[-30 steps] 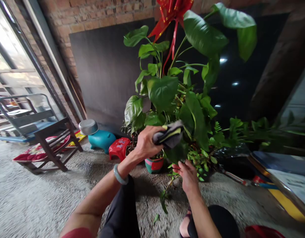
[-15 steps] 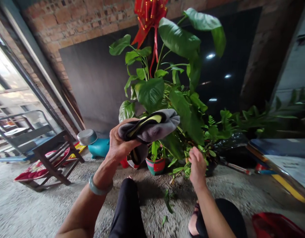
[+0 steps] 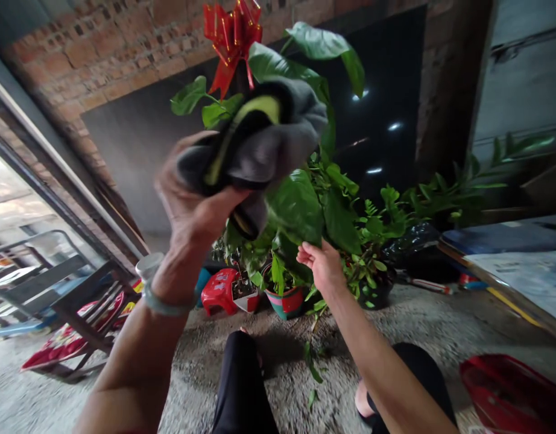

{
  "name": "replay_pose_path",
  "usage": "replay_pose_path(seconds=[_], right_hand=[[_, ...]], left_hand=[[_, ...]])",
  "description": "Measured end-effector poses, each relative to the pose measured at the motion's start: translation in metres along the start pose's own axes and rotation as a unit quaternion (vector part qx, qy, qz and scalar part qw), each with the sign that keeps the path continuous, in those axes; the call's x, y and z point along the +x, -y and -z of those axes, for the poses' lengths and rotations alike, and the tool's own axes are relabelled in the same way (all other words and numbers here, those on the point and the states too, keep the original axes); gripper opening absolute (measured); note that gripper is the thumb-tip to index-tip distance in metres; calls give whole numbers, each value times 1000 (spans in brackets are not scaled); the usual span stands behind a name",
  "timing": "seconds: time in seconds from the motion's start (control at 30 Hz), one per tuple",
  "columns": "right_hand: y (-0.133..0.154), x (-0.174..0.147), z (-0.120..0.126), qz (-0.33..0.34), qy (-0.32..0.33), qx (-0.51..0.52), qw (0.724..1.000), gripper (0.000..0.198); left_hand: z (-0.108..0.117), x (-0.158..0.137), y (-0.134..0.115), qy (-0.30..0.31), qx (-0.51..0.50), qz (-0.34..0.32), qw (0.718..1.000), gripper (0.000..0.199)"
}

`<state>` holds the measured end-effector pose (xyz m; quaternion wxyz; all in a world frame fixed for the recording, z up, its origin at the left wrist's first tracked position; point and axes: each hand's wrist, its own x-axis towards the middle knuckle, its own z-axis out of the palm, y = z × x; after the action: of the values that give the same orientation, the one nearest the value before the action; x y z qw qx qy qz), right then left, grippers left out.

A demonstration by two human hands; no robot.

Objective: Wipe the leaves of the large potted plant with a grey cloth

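Observation:
My left hand (image 3: 192, 211) is closed around a folded grey cloth (image 3: 278, 141) with black and yellow edging, blurred by motion and raised in front of the plant. The fingers of my right hand (image 3: 325, 265) are pinched together at the lower edge of a large green leaf (image 3: 298, 208). This leaf belongs to a tall, broad-leaved plant behind the cloth, which hides part of its stems. Below it stands a flowerpot (image 3: 284, 303) in red, pink and green.
A red ribbon bow (image 3: 233, 42) hangs above the leaves. Left of the pot is a red plastic stool (image 3: 218, 290); farther left stands a wooden chair (image 3: 85, 319). A table (image 3: 522, 253) is at the right, with a red bag-like object (image 3: 508, 386) on the floor nearer me.
My left hand has lifted the cloth up and closer to me. My right hand has moved left and up and now pinches a leaf. The view has shifted right.

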<state>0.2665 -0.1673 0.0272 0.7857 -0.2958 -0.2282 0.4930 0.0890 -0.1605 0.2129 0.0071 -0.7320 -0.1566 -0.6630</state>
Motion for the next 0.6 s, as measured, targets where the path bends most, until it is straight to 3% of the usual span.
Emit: replay_pose_path(seconds=[0.07,0.13,0.2,0.3,0.47,0.53,0.6], right_hand=[[-16,-9,2,-1,-19,-34,999,30],[-27,-15,6,-14,-22,-44,999,31],[-32,-19,10,-28,-22,-43,998,33],[-31,-20,15,-26,-30,-37,999,35],[-27,-20,14,32,-42,-31,998,34],[-28,-19,14,44,-40,-36,998,33],[-29,-17,17,42,-38,-43,998,34]], left_hand=[[-19,-5,9,44,-5,1,999,53],[-30,-19,21,151,21,69,986,47],[-30,-32,31,214,46,137,966,40],[-21,-34,30,189,21,157,969,38],[-27,-16,16,53,-34,93,994,51],[-35,-25,21,55,-36,118,991,52],[-38,-45,27,114,-51,184,975,48]])
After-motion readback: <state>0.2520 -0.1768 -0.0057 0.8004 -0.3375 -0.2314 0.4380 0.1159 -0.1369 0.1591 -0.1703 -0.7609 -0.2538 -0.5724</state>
